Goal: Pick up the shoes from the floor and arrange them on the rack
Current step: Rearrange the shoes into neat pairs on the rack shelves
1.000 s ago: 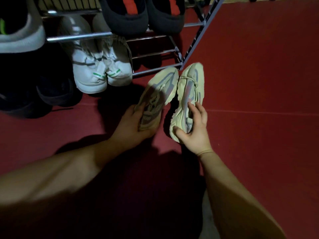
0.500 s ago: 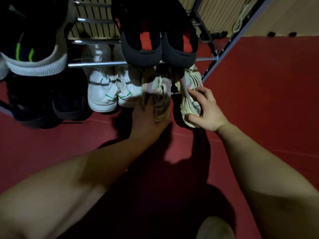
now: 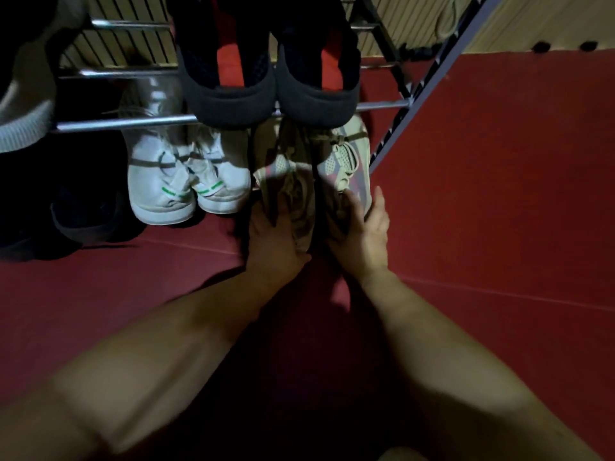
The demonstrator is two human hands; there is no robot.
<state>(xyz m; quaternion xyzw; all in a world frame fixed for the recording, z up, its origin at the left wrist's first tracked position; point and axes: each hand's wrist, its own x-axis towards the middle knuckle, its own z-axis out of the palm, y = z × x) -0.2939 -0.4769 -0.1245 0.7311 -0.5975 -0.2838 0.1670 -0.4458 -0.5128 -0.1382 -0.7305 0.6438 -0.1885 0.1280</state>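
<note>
Shoes (image 3: pixel 346 161) now lifted onto the rack (image 3: pixel 133 123) (placement nearly done), left hand (image 3: pixel 273 237) and right hand (image 3: pixel 362 234) each gripping 1 heel.

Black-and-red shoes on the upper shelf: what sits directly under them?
The beige pair, beside the white sneakers. The black-and-red shoes cover its toes; the left hand and right hand grip and cover its heels, so what it rests on cannot be seen.

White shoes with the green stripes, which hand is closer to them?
Left. The left hand grips the beige shoe next to the white shoes; the right hand grips the other beige shoe, farther away.
</note>
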